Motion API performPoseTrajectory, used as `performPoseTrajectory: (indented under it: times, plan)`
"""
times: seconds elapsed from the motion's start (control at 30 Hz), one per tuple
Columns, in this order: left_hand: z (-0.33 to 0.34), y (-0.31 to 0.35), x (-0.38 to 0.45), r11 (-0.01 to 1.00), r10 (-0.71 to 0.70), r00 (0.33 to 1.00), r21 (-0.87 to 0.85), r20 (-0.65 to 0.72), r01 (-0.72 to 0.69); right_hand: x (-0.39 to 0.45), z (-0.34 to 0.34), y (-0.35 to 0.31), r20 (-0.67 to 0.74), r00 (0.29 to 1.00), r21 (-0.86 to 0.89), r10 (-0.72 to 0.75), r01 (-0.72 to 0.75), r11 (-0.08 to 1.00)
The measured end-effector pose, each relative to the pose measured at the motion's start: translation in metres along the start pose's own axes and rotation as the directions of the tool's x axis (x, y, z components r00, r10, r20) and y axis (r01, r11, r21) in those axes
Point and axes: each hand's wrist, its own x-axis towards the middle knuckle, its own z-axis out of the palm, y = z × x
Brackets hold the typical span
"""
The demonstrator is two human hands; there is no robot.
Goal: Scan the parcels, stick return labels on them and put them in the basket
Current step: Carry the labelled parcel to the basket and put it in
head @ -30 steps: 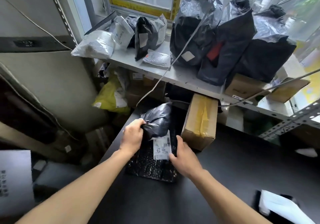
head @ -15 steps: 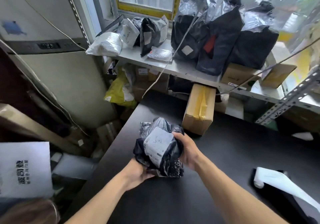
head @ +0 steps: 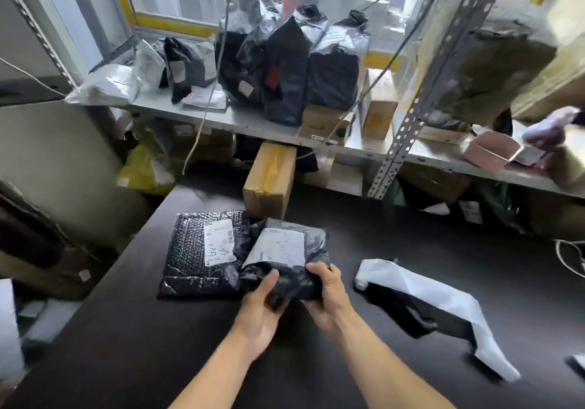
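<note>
A black table [head: 411, 244] fills the lower part of the view, and behind it runs a grey metal shelf [head: 253, 123] on a perforated upright [head: 411, 117]. On the shelf stands a cluster of tall black and grey poly bags [head: 285, 69], with white mailers [head: 107, 85] at its left end and cardboard boxes at its right. A taped cardboard box [head: 269, 180] stands at the far edge of the table, its far end reaching under the shelf.

Flat on the table's left part lies a black bubble mailer [head: 190, 250] with a white shipping label [head: 219, 241] facing up. Overlapping its right edge is the small black poly parcel [head: 285, 250], which also shows a white label on top. To the right, well apart from the parcel, a black device with a strip of white label paper [head: 443, 297] trailing from it lies on the table.

Both hands hold the near end of the small black poly parcel. The left hand [head: 261, 310] comes from below, its thumb laid on the parcel's top and its fingers curled underneath out of sight. The right hand [head: 329, 294] clasps the parcel's right near corner, fingers bent over the top of the bag. Whether the parcel rests on the table or is lifted just clear of it cannot be told.

At the far right edge, blurred, another person's hand [head: 550, 130] is near a small pinkish box [head: 493, 152] on the shelf.
</note>
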Motion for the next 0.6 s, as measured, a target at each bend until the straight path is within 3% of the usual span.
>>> performPoseTrajectory:
  times: [0.1, 0.2, 0.37, 0.6]
  plan:
    - [0.052, -0.018, 0.003, 0.991, 0.069, 0.991, -0.11, -0.117, -0.082, -0.02, -0.037, -0.008, 0.053, 0.998, -0.085, 0.029, -0.025, 0.996]
    - [0.069, -0.032, 0.016, 0.992, 0.121, 0.967, -0.009, -0.225, -0.126, -0.031, -0.073, -0.026, 0.087, 0.995, -0.167, 0.054, -0.039, 0.985]
    - [0.076, -0.059, 0.022, 0.982, 0.087, 0.985, 0.177, -0.146, -0.06, -0.037, -0.107, -0.06, -0.041, 0.999, -0.35, -0.004, -0.01, 0.937]
    - [0.088, -0.107, 0.013, 0.987, 0.104, 0.967, 0.143, -0.235, -0.071, -0.036, -0.117, -0.045, 0.11, 0.99, -0.304, 0.085, -0.047, 0.951]
